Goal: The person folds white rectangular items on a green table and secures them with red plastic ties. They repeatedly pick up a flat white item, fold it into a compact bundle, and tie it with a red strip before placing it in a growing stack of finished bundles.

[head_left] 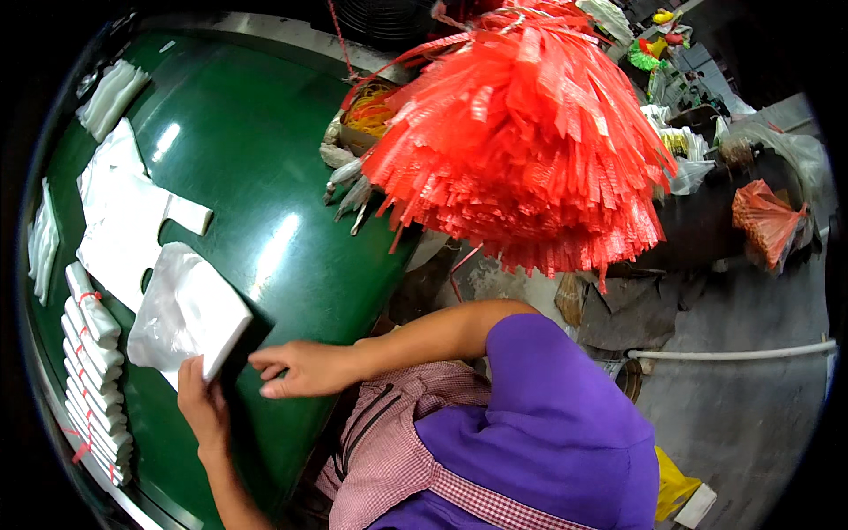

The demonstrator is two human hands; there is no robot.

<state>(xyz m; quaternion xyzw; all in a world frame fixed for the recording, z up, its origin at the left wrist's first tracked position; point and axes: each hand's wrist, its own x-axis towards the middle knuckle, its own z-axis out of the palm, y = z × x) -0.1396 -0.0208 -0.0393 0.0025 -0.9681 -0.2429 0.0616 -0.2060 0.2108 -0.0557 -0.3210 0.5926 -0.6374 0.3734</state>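
Observation:
A thin stack of white, partly see-through plastic bags (194,305) is tilted up off the green table. My left hand (203,405) grips its lower corner, fingers closed on the edge. Just right of that corner, my right hand (307,369) hovers with thumb and fingers apart and nothing visible in them. Beyond the stack, flat white plastic bags with cut-out handles (119,221) lie spread on the table. A row of rolled white bag bundles (93,380), tied with red strips, lines the table's left side.
More folded white plastic (42,240) lies by the green table's (327,106) left edge, with another pile (113,99) at its far left. A big bunch of red plastic strips (530,150) hangs at the upper middle. Behind it sits a box of yellow bands (371,110).

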